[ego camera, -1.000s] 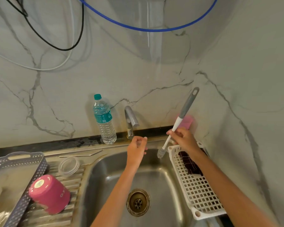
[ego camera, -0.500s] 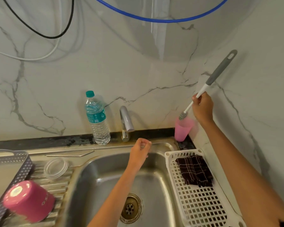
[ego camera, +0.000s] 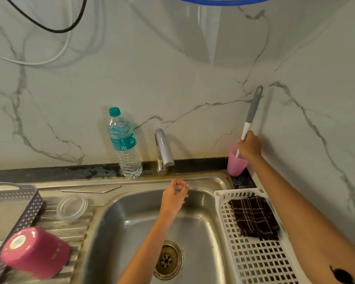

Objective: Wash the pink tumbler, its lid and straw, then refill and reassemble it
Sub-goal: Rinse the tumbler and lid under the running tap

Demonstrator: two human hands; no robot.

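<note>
Right hand (ego camera: 250, 145) has dropped vs. half a sec ago: brush (ego camera: 252, 109) now stands head-down inside pink cup (ego camera: 235, 165) at the back right corner of the tabletop, grip clamped on its white shaft. Left hand (ego camera: 175, 194) hovers over sink (ego camera: 193, 232), fingers loosely curled, holding nothing. Pink tumbler (ego camera: 35, 253) sits mouth-down, tilted, on drainboard (ego camera: 76, 232) at lower left, beside grey basket (ego camera: 29, 206); clear lid (ego camera: 72, 208) and metal straw (ego camera: 90, 190) lie apart behind it. Progress, as a guess: washing looks done, w/ brush being put away; refill & reassembly remain. Water bottle (ego camera: 124, 144) stands left of tap (ego camera: 163, 150), likely the refill source. Writing: tumbler side shows pale letters, too blurred to read; bottle's teal label text is too small to read.
</note>
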